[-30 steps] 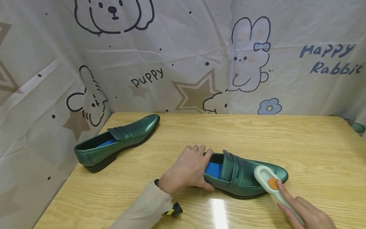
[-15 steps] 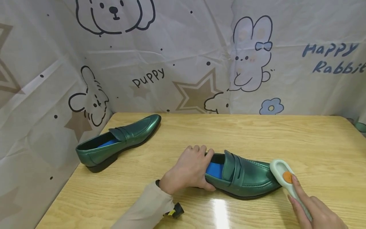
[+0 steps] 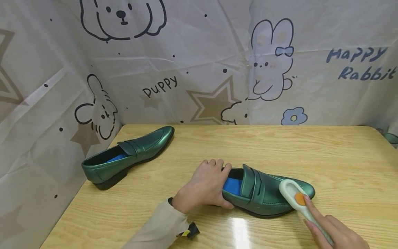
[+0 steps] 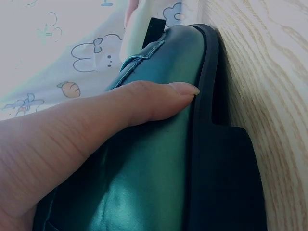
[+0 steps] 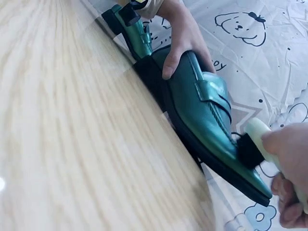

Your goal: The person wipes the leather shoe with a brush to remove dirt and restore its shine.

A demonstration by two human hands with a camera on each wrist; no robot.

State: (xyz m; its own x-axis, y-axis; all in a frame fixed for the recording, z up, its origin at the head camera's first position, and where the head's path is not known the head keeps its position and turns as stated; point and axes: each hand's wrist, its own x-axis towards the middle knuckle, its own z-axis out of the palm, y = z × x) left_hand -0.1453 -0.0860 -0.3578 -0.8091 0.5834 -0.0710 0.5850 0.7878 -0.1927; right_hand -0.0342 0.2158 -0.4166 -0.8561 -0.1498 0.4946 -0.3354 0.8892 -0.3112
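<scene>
A shiny green loafer (image 3: 264, 195) with a blue insole lies on the wooden table (image 3: 280, 145), toe pointing right. My left hand (image 3: 209, 183) grips its heel end, fingers over the rim and thumb on the near side (image 4: 159, 98). My right hand (image 3: 331, 231) holds a pale brush (image 3: 293, 197) with an orange dot, forefinger stretched along the handle. The brush head lies on the toe of the loafer. In the right wrist view its black bristles (image 5: 249, 150) press on the green toe (image 5: 226, 144). A second matching loafer (image 3: 127, 154) lies at the back left, untouched.
A printed cartoon cloth (image 3: 199, 62) hangs close behind and to the left of the table. A small black and yellow device (image 3: 191, 231) sits at my left wrist. Bare wood lies to the right of the near shoe (image 3: 348, 162).
The brush slid off past the toe tip to the right half a second ago and has come back onto the toe. My left hand has kept its hold on the heel.
</scene>
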